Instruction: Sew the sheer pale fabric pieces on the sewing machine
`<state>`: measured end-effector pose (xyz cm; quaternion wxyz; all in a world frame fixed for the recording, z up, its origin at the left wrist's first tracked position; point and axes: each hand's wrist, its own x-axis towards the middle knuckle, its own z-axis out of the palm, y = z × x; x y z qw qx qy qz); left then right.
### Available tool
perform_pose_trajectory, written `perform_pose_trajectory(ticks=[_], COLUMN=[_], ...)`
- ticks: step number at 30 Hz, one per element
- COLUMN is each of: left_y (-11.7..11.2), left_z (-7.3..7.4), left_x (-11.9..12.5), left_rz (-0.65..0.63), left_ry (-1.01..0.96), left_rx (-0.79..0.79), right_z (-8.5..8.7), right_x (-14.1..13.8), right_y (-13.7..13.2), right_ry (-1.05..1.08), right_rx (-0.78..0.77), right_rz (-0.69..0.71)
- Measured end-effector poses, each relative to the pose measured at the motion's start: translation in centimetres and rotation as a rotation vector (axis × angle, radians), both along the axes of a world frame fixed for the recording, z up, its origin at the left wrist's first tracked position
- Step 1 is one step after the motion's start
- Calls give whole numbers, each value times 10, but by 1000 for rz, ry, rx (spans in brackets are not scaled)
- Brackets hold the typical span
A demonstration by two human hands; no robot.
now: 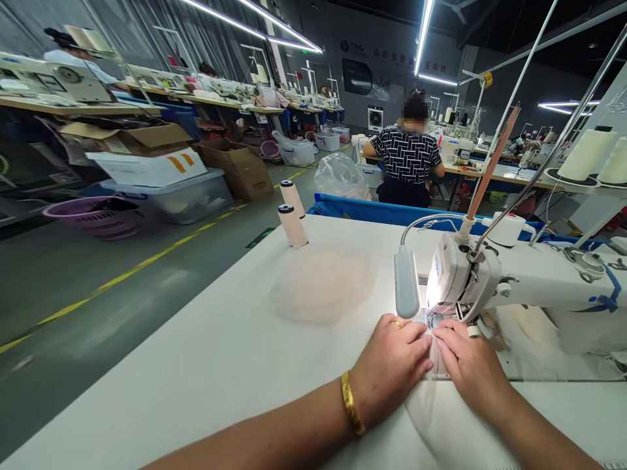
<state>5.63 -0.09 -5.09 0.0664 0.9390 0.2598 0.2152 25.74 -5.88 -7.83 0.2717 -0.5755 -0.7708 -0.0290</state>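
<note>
My left hand (392,365), with a ring and a gold bangle on the wrist, rests on a strip of pale sheer fabric (431,418) on the white table (206,365). My right hand (473,365) lies beside it on the same fabric. Both hands press the cloth flat, fingers together, just in front of the needle area (435,318) of a white sewing machine (519,274). A small grey lamp (406,282) on a flexible neck lights the spot. The needle itself is hidden behind the fingers and glare.
A heap of pale pink sheer fabric (323,284) lies mid-table, with two thread cones (292,225) behind it. Ahead, a person in a black-and-white patterned top (409,160) sits at another machine. Boxes, bins and a purple basket (93,214) line the aisle on the left.
</note>
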Motion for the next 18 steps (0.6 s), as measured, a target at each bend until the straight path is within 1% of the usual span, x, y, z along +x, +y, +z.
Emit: perform_pose_trajectory(ticks=[8, 12, 15, 18], left_y=[0, -1, 2, 3], left_z=[-1, 5, 16, 24], left_x=[2, -1, -13, -26], left_rz=[10, 2, -80, -202], left_ry=[12, 27, 60, 119], left_rx=[-18, -67, -129, -162], right_z=[-2, -2, 7, 25], right_x=[1, 2, 4, 6], right_y=[2, 0, -9, -24], right_ry=[-57, -102, -109, -57], right_rx=[1, -6, -35, -171], right_rz=[-50, -45, -6, 117])
